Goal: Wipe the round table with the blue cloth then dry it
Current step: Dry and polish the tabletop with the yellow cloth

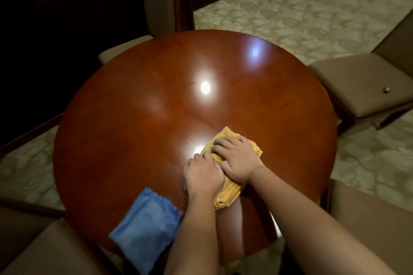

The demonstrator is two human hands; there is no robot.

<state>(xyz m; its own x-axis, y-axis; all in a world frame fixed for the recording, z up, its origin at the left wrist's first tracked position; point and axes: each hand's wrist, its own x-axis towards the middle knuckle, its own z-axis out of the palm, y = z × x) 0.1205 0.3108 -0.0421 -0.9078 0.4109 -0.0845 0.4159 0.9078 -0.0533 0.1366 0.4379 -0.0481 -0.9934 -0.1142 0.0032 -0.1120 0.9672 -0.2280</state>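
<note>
A single head camera is looking steeply down from above the near edge of the table, facing forward across it. It is sitting close, with both forearms reaching in from the bottom, and chairs are ringing the wide frame

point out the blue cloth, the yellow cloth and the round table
blue cloth [146, 227], head view, middle of the folded cloth
yellow cloth [226, 196], head view, bunched near end below the hands
round table [134, 140], head view, bare wood left of centre
</note>
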